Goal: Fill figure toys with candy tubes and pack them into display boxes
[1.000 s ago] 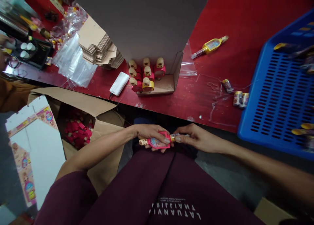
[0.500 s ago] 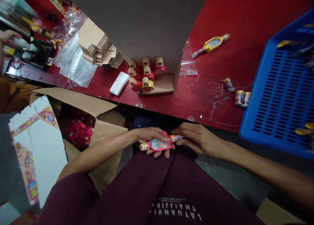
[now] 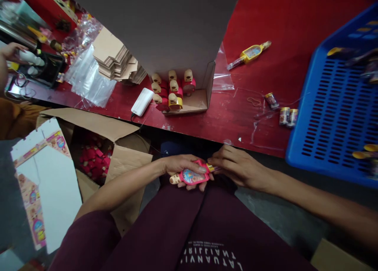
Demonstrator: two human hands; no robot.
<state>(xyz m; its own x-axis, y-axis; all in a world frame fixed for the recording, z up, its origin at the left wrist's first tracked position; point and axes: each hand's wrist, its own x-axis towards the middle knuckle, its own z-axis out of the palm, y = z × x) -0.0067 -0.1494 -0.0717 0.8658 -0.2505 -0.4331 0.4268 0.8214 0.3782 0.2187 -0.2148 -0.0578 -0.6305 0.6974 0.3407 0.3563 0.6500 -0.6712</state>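
My left hand point(image 3: 184, 167) is wrapped around a pink candy toy point(image 3: 193, 177), thumb on top and fingers beneath. The toy has a rounded clear window and a spotted beige animal-head tip point(image 3: 175, 179) that points left. At its other end is a small candy tube point(image 3: 210, 167) with a yellow band. My right hand point(image 3: 233, 164) is closed on that tube, and its fingers hide most of it. Both hands are above my lap, just in front of the table edge.
On the red table point(image 3: 265, 11), an open display box point(image 3: 195, 103) holds several similar toys. A yellow toy point(image 3: 252, 53), small candy tubes point(image 3: 285, 115), a blue basket point(image 3: 298, 145), a white power bank point(image 3: 142, 101) and cardboard pieces point(image 3: 113, 52) surround it. Another person's hand point(image 3: 13, 50) is far left.
My right fingers have shifted along the tube, covering its label and leaving the yellow band showing beside the toy. The left hand keeps its hold; the view has moved slightly.
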